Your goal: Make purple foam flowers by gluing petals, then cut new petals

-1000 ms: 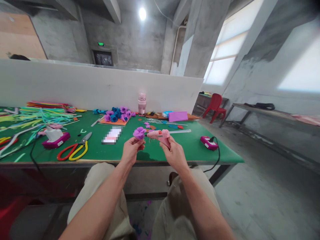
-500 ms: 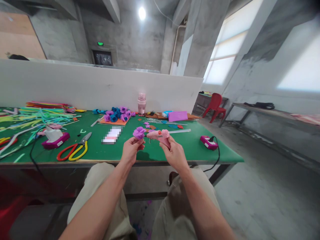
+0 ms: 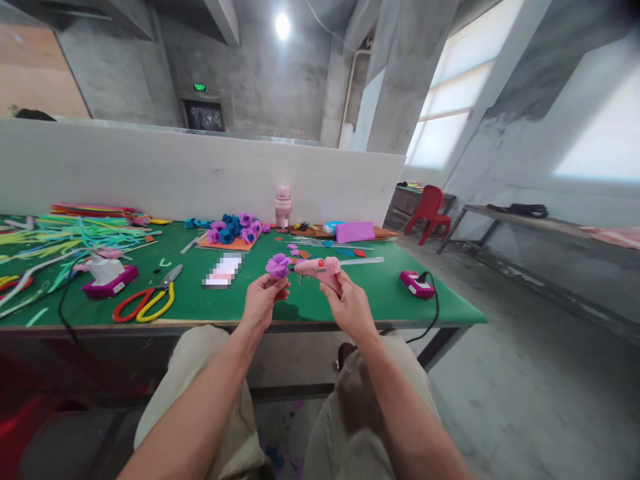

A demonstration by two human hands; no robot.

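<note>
My left hand [image 3: 263,298] pinches a purple flower [image 3: 277,266] from below, above the front part of the green table [image 3: 300,310]. In my right hand [image 3: 349,303] is a pink glue gun [image 3: 320,268], its nozzle pointing left toward the flower. A clear glue stick [image 3: 363,261] sticks out of the gun's back end. Whether the nozzle touches the petals is too small to tell.
Scissors [image 3: 150,299] lie at the left beside a purple power socket [image 3: 111,283]; another socket [image 3: 417,285] is at the right. Behind are finished flowers [image 3: 235,229], a pink bottle [image 3: 283,208], paper scraps and a white partition [image 3: 200,170]. Colourful strips [image 3: 90,233] cover the far left.
The glue gun has shifted very slightly to the right, away from the flower. Both hands keep their holds.
</note>
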